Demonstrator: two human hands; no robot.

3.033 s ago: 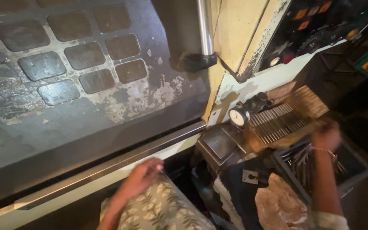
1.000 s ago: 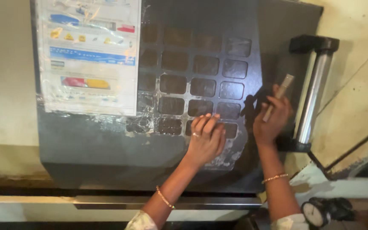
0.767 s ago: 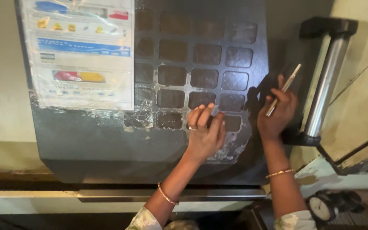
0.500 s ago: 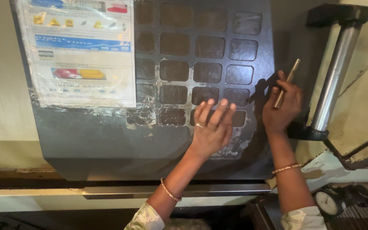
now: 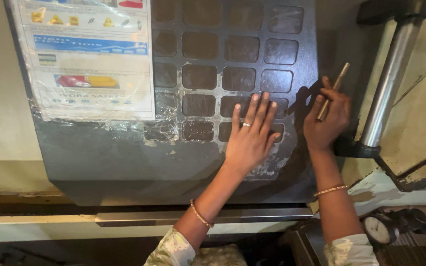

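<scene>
Where grimy dark machine door (image 5: 124, 162) fills view, left hand (image 5: 250, 138) spread flat, right hand (image 5: 326, 120) pinching brass rod (image 5: 332, 92)

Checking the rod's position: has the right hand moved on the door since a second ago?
No, barely: the right hand stays beside the steel handle, gripping the rod.

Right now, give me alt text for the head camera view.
A left hand lies flat, fingers spread, on a dark machine door with a grid of square panes, while the right hand beside it holds a thin metal rod. A plastic-covered poster hangs upper left.
</scene>
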